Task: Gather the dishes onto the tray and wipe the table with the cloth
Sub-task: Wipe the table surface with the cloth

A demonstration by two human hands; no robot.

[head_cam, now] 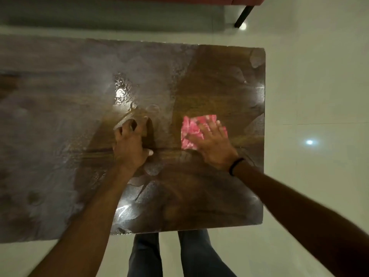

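Head view: the cloth, pink, folded to a rough pad, lies flat on the worktop, right of centre. The right grip is spread wide and flat on top of it. The palm covers the pad's near-right part, straight fingers point away and slightly left, and nothing is pinched. The pad shows beyond and left of the fingers, so the cloth leads the hand toward the far left. No clear long axis; pad approx. square, set at a slight tilt. The left grip sits on the worktop well left of the cloth, apart from it, with fingers bent, tips down and thumb out to the right. Nothing shows in it, so prob. a brace. Key relation: a dull hazy film covers the worktop's left part and far-centre strip, while the area round the cloth and toward the right edge looks darker and clearer. Unwiped surface thus lies left of and beyond the cloth, and the left grip stands between pad and film. Judgement: wipe step in hand, approx. part done. The next stroke needs leftward travel by the right grip, which is the one on the cloth, and the brace may need to shift. No dishes or tray in frame.
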